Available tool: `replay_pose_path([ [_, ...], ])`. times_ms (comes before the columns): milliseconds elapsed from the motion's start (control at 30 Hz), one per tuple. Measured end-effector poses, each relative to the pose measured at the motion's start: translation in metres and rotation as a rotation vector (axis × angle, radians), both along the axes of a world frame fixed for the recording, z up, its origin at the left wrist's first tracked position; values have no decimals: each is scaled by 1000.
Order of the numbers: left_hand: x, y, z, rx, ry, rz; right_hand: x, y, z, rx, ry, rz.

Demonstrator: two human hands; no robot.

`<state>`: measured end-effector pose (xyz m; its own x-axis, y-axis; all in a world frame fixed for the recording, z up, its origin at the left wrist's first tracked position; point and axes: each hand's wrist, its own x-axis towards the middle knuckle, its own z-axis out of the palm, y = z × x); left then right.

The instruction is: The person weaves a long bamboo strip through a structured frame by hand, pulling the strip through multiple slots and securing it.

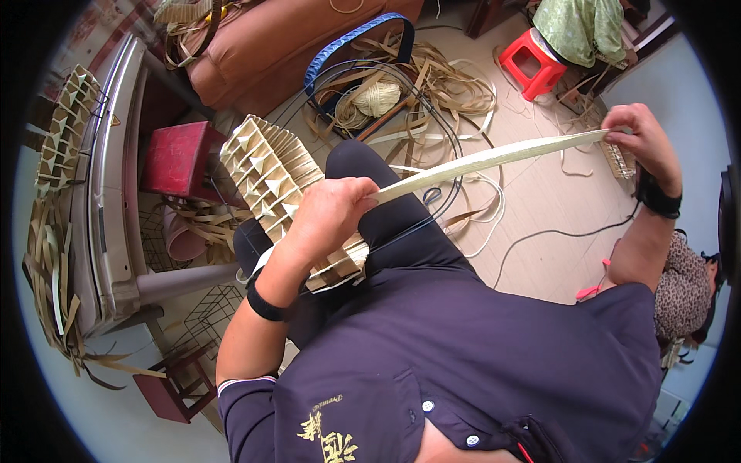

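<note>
A long pale woven-material strip (494, 160) is stretched between my two hands, rising toward the right. My left hand (328, 216) pinches its near end above my lap. Out at the far right, my right hand (642, 139) grips the other end between thumb and fingers. Beneath my left hand and forearm, a partly woven basket (266, 174) of pale strips with pointed folds rests across my left thigh. Part of that basket is hidden by my left arm.
Ahead on the floor, a blue-handled basket (351, 46) holds cream cord (377, 100), with loose brown strips (448, 85) around it. A red stool (532, 63) stands at far right, a red box (179, 158) at left. A black cable (556, 230) crosses the floor. Another person (683, 285) is at right.
</note>
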<state>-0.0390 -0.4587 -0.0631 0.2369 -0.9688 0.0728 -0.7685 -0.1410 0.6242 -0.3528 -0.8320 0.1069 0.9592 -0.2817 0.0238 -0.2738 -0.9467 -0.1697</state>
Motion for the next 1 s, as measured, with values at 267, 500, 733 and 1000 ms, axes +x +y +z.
replay_pose_path([
  [267,19,6,1,86,206,122,-26,3,9,427,22,-195],
  [500,27,7,5,161,319,34,-46,-30,20,570,-315,-288],
  [733,27,22,11,-132,178,116,-36,-44,31,1047,-844,-190],
  [1000,-25,28,157,-508,306,61,87,139,44,388,-754,289],
])
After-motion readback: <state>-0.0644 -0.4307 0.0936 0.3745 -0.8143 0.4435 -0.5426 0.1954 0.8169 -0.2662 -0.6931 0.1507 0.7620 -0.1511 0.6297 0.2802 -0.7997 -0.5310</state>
